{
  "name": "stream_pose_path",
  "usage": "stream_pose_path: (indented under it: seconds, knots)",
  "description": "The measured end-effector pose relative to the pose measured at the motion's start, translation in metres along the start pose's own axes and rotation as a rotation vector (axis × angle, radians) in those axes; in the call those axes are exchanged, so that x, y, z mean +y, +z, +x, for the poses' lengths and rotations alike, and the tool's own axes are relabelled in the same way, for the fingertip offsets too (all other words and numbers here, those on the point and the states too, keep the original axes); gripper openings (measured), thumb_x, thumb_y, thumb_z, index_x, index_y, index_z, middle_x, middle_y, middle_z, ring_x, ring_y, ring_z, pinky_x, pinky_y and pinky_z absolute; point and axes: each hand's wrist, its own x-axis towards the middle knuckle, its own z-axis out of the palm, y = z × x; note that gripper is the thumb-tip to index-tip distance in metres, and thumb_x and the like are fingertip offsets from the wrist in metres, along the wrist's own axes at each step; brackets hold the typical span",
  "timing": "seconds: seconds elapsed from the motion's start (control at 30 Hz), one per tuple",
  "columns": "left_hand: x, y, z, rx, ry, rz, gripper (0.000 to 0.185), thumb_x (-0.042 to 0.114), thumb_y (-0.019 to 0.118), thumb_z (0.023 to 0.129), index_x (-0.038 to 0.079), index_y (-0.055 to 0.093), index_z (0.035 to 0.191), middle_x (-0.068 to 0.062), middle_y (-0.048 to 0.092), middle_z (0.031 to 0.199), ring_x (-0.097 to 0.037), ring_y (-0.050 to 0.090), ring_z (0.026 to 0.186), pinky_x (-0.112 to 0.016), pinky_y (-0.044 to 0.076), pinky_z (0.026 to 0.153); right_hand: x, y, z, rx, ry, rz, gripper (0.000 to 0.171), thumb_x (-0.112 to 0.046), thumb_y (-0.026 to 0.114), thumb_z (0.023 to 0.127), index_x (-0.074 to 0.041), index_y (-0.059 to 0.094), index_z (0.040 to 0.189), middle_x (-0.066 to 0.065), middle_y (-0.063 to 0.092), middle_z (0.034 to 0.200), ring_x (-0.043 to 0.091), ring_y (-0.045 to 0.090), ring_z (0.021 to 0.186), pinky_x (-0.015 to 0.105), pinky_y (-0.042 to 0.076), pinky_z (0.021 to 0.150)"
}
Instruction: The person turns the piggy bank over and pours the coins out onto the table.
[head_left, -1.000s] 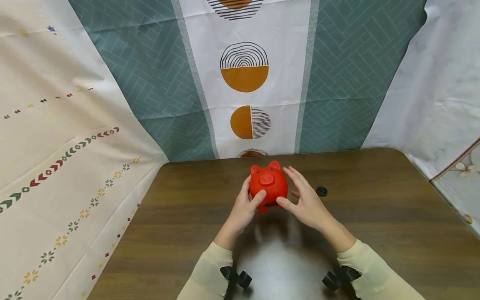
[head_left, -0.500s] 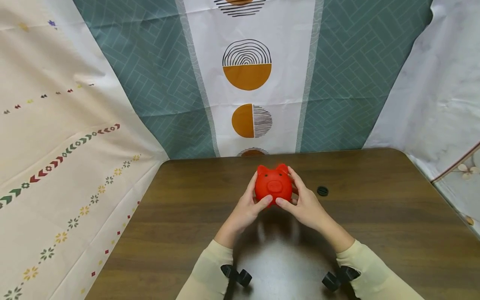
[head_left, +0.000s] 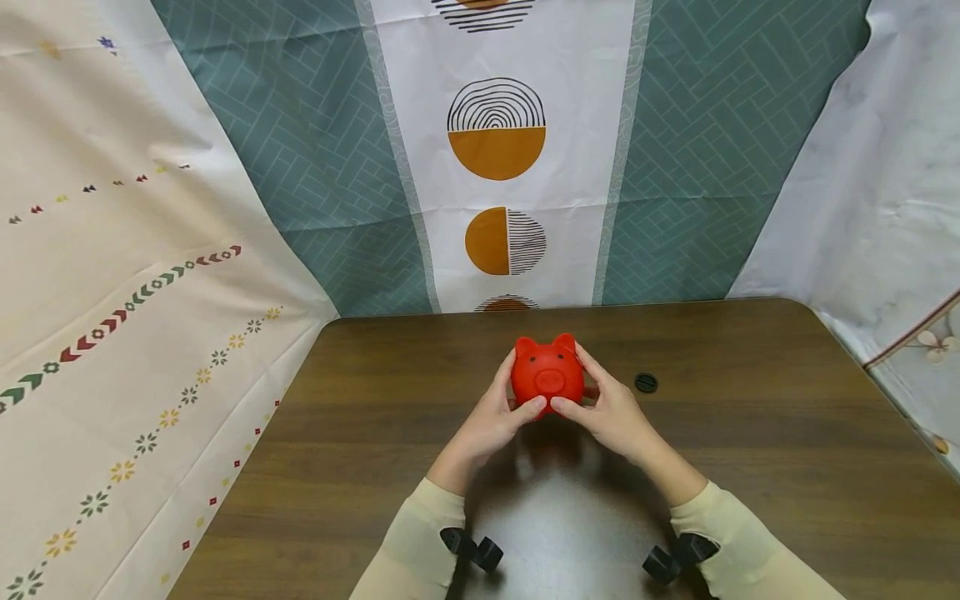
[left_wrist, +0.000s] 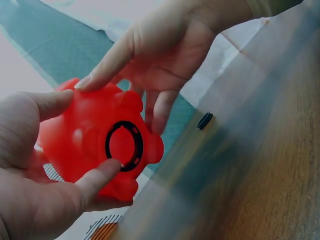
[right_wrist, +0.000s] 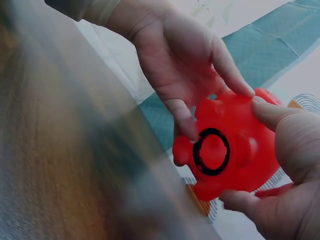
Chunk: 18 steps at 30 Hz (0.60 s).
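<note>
A red piggy bank (head_left: 548, 382) is held up off the table, its snout and two small eyes facing the head camera. My left hand (head_left: 486, 423) grips one side of it, with the thumb at the front below the snout. On the other side my right hand (head_left: 617, 418) holds it the same way, and the two thumbs almost meet. Both wrist views show the underside, where a black ring (left_wrist: 108, 145) surrounds a round opening; a left fingertip touches the ring's edge. A black round cap (head_left: 646, 382) lies on the table to the right of my right hand.
The brown wooden table (head_left: 337, 467) has its far edge just beyond the piggy bank. A green and white patterned cloth (head_left: 495, 200) hangs behind it, with pale cloths at left and right. A glossy light reflection lies between my forearms.
The piggy bank has shifted slightly right and turned, tipping its face toward me. My right hand, spread loosely beside it a second ago, now holds it. The black cap has stayed put.
</note>
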Motion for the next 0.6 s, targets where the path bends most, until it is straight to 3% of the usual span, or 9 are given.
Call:
stream_pose_path:
  seconds: [0.13, 0.3, 0.37, 0.53, 0.6]
  knots:
    - [0.004, 0.002, -0.003, 0.028, -0.015, -0.014, 0.09, 0.024, 0.071, 0.088, 0.027, 0.01, 0.154, -0.001, 0.036, 0.146, -0.027, 0.047, 0.125, -0.038, 0.047, 0.097, 0.002, 0.004, -0.002, -0.013, -0.005, -0.029, 0.089, -0.04, 0.075, 0.082, -0.032, 0.022, 0.153, 0.009, 0.048, 0.142, 0.034, 0.056, 0.115, 0.036, 0.056, 0.081]
    - [0.021, 0.007, -0.01, 0.06, 0.17, 0.0, 0.087, 0.016, 0.07, 0.088, 0.02, 0.014, 0.154, -0.008, 0.036, 0.147, -0.034, 0.049, 0.121, -0.04, 0.05, 0.093, 0.0, 0.005, -0.003, 0.074, -0.141, -0.057, 0.09, -0.031, 0.077, 0.082, -0.029, 0.022, 0.153, 0.009, 0.046, 0.143, 0.034, 0.057, 0.116, 0.042, 0.054, 0.084]
    - [0.025, 0.009, -0.011, 0.075, 0.202, 0.037, 0.085, 0.016, 0.069, 0.089, 0.018, 0.015, 0.154, -0.009, 0.038, 0.145, -0.032, 0.052, 0.117, -0.038, 0.052, 0.09, -0.001, 0.004, -0.003, 0.087, -0.145, -0.065, 0.088, -0.031, 0.077, 0.082, -0.028, 0.024, 0.153, 0.008, 0.048, 0.142, 0.033, 0.058, 0.114, 0.042, 0.054, 0.084]
    - [0.026, 0.009, -0.012, 0.086, 0.076, 0.107, 0.083, 0.02, 0.068, 0.091, 0.016, 0.015, 0.155, -0.007, 0.039, 0.144, -0.029, 0.06, 0.106, -0.034, 0.053, 0.087, 0.002, 0.003, -0.001, 0.033, -0.027, -0.05, 0.085, -0.037, 0.074, 0.084, -0.023, 0.026, 0.153, 0.012, 0.051, 0.138, 0.034, 0.06, 0.109, 0.038, 0.056, 0.08]
    - [0.024, 0.008, -0.011, 0.077, 0.059, 0.092, 0.085, 0.02, 0.068, 0.09, 0.018, 0.013, 0.155, -0.006, 0.036, 0.147, -0.031, 0.059, 0.109, -0.036, 0.053, 0.088, 0.003, 0.003, 0.0, 0.018, 0.004, -0.046, 0.088, -0.038, 0.074, 0.083, -0.02, 0.024, 0.153, 0.013, 0.049, 0.14, 0.036, 0.06, 0.109, 0.039, 0.056, 0.08]
